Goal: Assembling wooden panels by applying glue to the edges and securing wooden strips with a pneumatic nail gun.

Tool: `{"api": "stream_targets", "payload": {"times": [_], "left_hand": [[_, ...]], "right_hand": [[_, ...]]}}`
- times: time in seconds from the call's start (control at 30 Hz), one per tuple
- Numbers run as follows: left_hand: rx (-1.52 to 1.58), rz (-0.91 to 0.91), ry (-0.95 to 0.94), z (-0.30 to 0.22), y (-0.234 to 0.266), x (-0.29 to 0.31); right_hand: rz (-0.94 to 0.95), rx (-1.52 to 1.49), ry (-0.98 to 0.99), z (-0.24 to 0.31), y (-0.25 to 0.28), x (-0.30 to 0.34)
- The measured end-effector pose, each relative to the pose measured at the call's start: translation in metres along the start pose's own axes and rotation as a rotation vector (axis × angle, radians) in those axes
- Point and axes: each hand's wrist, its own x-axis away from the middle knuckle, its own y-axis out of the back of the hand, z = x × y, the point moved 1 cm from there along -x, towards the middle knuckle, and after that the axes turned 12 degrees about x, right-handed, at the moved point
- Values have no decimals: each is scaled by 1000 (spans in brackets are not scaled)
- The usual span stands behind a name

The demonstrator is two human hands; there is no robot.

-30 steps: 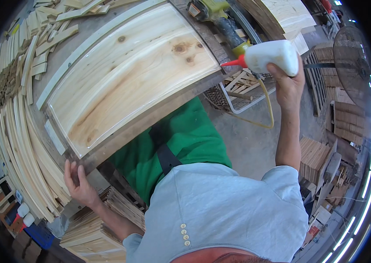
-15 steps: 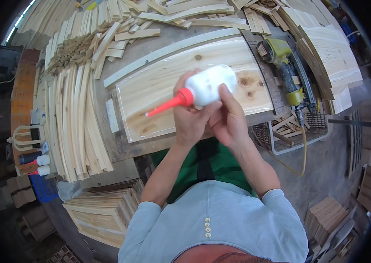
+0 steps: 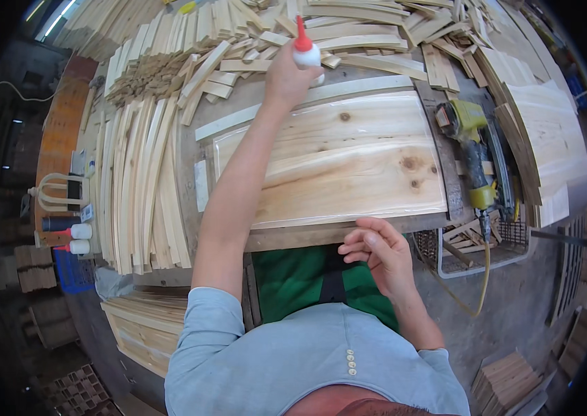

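Observation:
My left hand (image 3: 288, 78) is stretched out to the far side of the panel, closed around a white glue bottle (image 3: 308, 58). The bottle stands upright, its red nozzle pointing up. Below my left arm lies a flat wooden panel (image 3: 349, 159) with a few dark knots and a shiny, wet-looking line along its edges. A pale wood strip (image 3: 366, 86) runs along the panel's far edge. My right hand (image 3: 385, 255) is just off the near edge of the panel, fingers loosely bent and apart, holding nothing.
A yellow-green nail gun (image 3: 470, 149) with a hose lies right of the panel, above a crate (image 3: 488, 261) of offcuts. Long wood slats (image 3: 144, 187) cover the left side; more pile up behind. Two red-tipped bottles (image 3: 80, 239) lie far left. Stacked boards (image 3: 148, 322) sit lower left.
Both hands held the tilted bottle over the panel. My left hand has carried it to the far side, upright; my right hand has let go and drawn back toward me.

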Motion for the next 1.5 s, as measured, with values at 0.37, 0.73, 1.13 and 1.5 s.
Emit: {"api": "stream_targets", "payload": {"times": [0.37,0.73,1.13,1.5], "left_hand": [[-282,-175,129,69,150,22],[-1113,-293,99,98,273,68],[-1331,-274,222,94,314,121],[-868,-324,161,59,303,131]], "right_hand": [[-51,73,-6,5,11,10],[-36,203,14,-2,1,9],[22,299,-17,-9,-13,2],[5,328,-36,-13,-8,10]]}}
